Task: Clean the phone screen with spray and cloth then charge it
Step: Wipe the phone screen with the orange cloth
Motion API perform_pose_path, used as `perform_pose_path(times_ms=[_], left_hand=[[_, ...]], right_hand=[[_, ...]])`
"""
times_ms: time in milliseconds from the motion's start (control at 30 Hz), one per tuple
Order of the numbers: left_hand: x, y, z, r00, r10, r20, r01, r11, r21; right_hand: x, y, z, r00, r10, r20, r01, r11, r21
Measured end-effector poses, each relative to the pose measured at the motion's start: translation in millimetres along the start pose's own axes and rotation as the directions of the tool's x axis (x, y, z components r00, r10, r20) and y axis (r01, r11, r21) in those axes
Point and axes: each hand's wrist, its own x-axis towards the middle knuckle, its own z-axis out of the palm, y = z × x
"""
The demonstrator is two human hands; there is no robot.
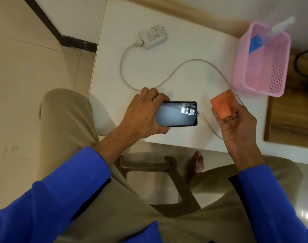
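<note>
A black phone (177, 114) with a dark, reflective screen is held flat above the near part of the white table (167, 71). My left hand (142, 114) grips its left end. My right hand (235, 123) holds a folded orange cloth (222, 105) to the right of the phone, apart from the screen. A white charger (154, 38) lies at the back of the table. Its cable (167, 79) loops across the table and ends close to the phone's right end. A spray bottle (272, 34) with a blue label stands in the pink basket (272, 74).
The pink basket sits at the table's right edge. Right of the table is a wooden surface (293, 123) with dark cables. My knees and a bare foot (196, 163) are below the table's near edge.
</note>
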Motion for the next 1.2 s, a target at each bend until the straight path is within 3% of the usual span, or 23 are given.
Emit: perform_pose_path(times_ms=[167,233,267,300,333,367,400,467,567,767,867,933,967,1000,1067,1133,1200], left_hand=[[0.0,0.0,2.0,1.000,-0.005,-0.025,0.005,1.000,0.005],[-1.0,0.8,3.6,1.000,-0.004,-0.025,0.004,1.000,0.020],[-1.7,1.3,4.3,1.000,-0.004,-0.026,0.004,1.000,0.027],[-2.1,1.6,4.9,1.000,-0.005,-0.030,0.006,0.999,0.035],[-2.4,2.2,5.4,0.999,-0.007,-0.034,0.009,0.999,0.046],[-2.4,3.3,5.6,0.999,-0.008,-0.039,0.010,0.998,0.060],[-2.2,4.5,5.9,0.999,-0.006,-0.044,0.009,0.997,0.073],[-1.5,6.3,6.6,0.998,0.003,-0.060,0.001,0.997,0.073],[-0.4,6.2,7.6,0.998,-0.001,-0.070,0.003,1.000,0.026],[0.7,5.9,5.6,0.999,-0.007,-0.051,0.008,1.000,0.017],[2.2,5.9,6.5,0.999,-0.012,-0.048,0.013,1.000,0.018],[2.4,6.9,6.4,0.999,-0.021,-0.041,0.022,0.999,0.025],[2.2,7.3,6.5,0.999,-0.023,-0.042,0.024,0.999,0.025],[2.4,7.8,6.7,0.999,-0.023,-0.044,0.024,0.999,0.023],[2.1,8.2,6.0,0.999,-0.024,-0.046,0.025,0.999,0.024],[1.7,7.3,6.3,0.998,-0.027,-0.057,0.029,0.999,0.025],[1.8,6.4,7.8,0.997,-0.033,-0.073,0.035,0.999,0.027]], right_hand=[[1.7,4.9,0.2,0.998,-0.056,-0.036,0.053,0.996,-0.073],[-6.0,10.7,-0.5,0.974,-0.226,-0.011,0.208,0.913,-0.350],[-10.6,15.3,-1.3,0.926,-0.367,0.089,0.350,0.748,-0.564],[-15.3,21.1,-1.7,0.838,-0.474,0.272,0.504,0.481,-0.717],[-19.3,27.9,-1.5,0.737,-0.481,0.475,0.621,0.202,-0.758],[-20.9,36.6,-0.1,0.663,-0.412,0.626,0.683,-0.011,-0.730],[-21.5,46.9,2.8,0.629,-0.318,0.709,0.709,-0.138,-0.691],[-21.7,69.3,9.6,0.590,-0.204,0.781,0.736,-0.261,-0.624],[-27.1,92.6,6.3,0.545,-0.211,0.812,0.751,-0.309,-0.584],[-66.1,89.4,-38.8,0.594,-0.020,0.804,0.775,-0.255,-0.579],[-71.8,66.1,-27.4,0.730,-0.187,0.657,0.671,0.015,-0.741],[-63.9,43.9,-9.0,0.768,-0.338,0.544,0.628,0.230,-0.743],[-56.5,32.7,0.4,0.765,-0.395,0.508,0.627,0.277,-0.728],[-49.1,22.6,10.3,0.740,-0.441,0.508,0.644,0.243,-0.726],[-33.9,15.6,25.5,0.638,-0.447,0.627,0.712,0.031,-0.702],[-25.9,31.9,31.8,0.581,-0.288,0.762,0.747,-0.183,-0.639],[-26.8,59.1,22.7,0.568,-0.158,0.808,0.750,-0.306,-0.587]])
